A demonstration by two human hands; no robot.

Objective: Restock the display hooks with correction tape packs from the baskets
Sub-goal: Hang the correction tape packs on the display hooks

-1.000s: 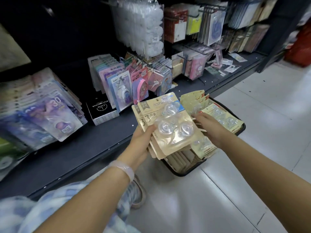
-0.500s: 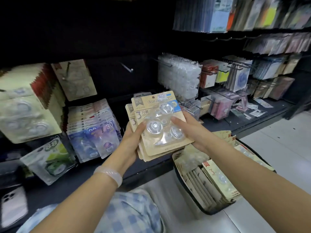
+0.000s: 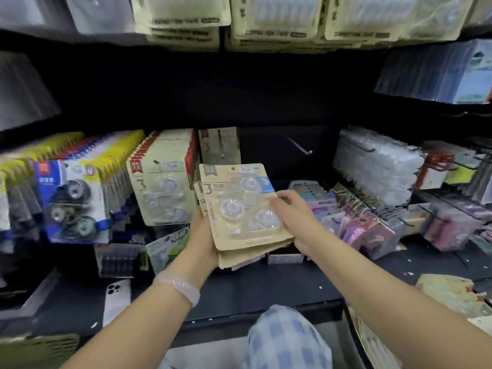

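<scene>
Both hands grip a stack of packs (image 3: 245, 209) before the shelf: left hand (image 3: 203, 237) underneath, right hand (image 3: 294, 217) pinching its edge. Best to separate the top pack and line its hole with the bare hook (image 3: 300, 148).

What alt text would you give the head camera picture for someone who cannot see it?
Two bare hands hold a stack of beige correction tape packs before a dark shop display: the left hand grips its lower left edge and the right hand its right side. Behind hang more packs on hooks, with one empty hook just right of the stack; a white phone lies on the shelf.
</scene>
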